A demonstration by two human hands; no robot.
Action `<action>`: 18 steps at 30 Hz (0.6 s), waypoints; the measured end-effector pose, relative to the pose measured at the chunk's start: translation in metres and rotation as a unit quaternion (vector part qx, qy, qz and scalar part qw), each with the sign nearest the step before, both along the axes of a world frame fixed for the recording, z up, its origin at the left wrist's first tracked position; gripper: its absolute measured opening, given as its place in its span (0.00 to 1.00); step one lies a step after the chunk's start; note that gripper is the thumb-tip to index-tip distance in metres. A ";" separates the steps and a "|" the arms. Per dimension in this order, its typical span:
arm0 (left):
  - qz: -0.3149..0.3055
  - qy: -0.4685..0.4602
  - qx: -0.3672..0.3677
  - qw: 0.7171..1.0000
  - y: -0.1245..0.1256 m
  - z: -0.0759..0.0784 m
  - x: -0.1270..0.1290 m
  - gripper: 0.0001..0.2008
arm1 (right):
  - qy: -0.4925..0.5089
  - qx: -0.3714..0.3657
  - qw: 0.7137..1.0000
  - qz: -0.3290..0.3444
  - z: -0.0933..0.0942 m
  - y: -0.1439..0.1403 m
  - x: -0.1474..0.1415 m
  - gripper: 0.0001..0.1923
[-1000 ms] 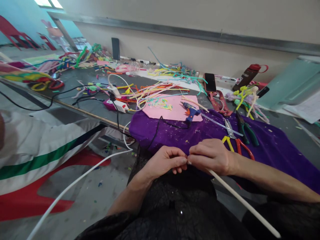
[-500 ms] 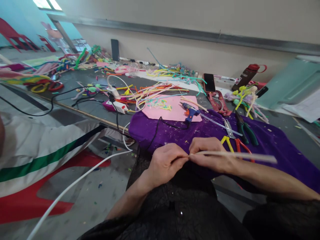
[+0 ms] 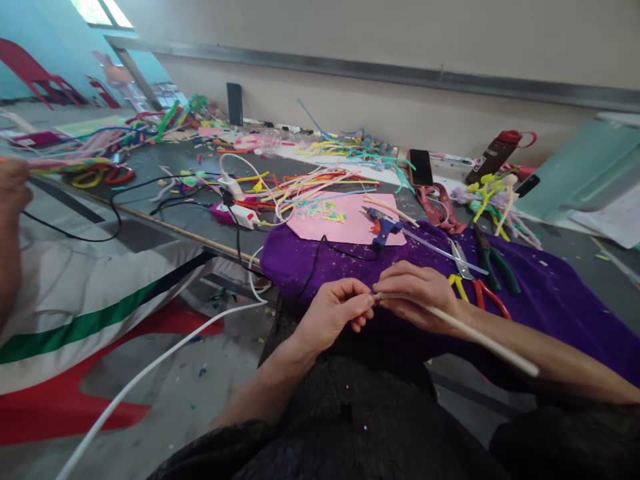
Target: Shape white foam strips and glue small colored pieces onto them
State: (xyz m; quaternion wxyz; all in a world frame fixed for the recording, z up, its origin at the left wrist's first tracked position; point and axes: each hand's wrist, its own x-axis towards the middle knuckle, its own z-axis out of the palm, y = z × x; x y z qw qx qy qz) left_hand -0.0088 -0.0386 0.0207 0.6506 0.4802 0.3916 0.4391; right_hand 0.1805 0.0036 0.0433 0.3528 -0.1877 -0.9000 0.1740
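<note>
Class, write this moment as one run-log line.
left hand: pinching end of pale stick; right hand: holding same stick; nearby: glue gun, pink sheet, purple cloth

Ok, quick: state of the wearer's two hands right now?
Left hand: closed, pinching one end of a pale stick.
Right hand: closed, holding the same stick near that end.

A bright window (image 3: 94,12) is seen at the upper left in a blue wall (image 3: 50,30), with a red chair (image 3: 20,60) below. The top is filled by a pale panel (image 3: 350,27) crossed by a grey rail (image 3: 350,70); grey floor (image 3: 175,400) is shown at lower left.
</note>
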 end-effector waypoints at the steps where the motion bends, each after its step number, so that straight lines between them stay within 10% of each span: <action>1: -0.009 -0.022 -0.023 0.999 0.000 -0.001 0.000 0.10 | -0.010 0.041 0.999 0.004 -0.001 0.000 0.001 0.10; 11: -0.113 -0.117 -0.110 0.981 -0.003 -0.002 0.002 0.12 | -0.012 0.096 0.995 0.029 0.010 -0.008 0.001 0.06; 18: 0.030 0.130 0.231 0.964 -0.010 0.004 -0.001 0.06 | 0.029 -0.128 0.991 -0.001 0.015 -0.017 -0.004 0.04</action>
